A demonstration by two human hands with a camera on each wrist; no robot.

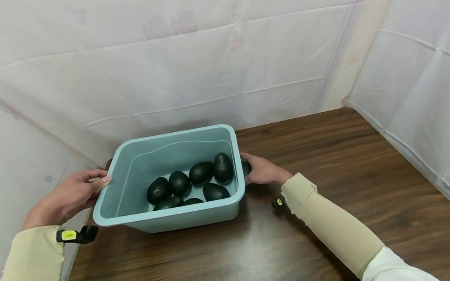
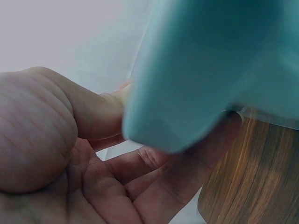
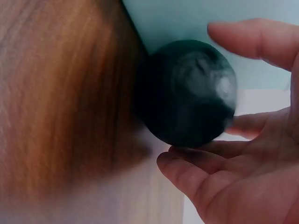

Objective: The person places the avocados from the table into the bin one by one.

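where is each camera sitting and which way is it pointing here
Head: worn on the head, looking forward and down at the blue tub of avocados on the wooden table; both forearms, left hand and right hand show.
Left wrist: under the left hand, facing the tub's outer corner; palm and thumb show.
Right wrist: beside the right hand, facing the loose avocado in its grip; fingers show.
Shared: all three views show the tub and the table.

Yellow sticker on left wrist clip [image 1: 68,235] carries print, too small for me to read. No other legible text, anywhere.
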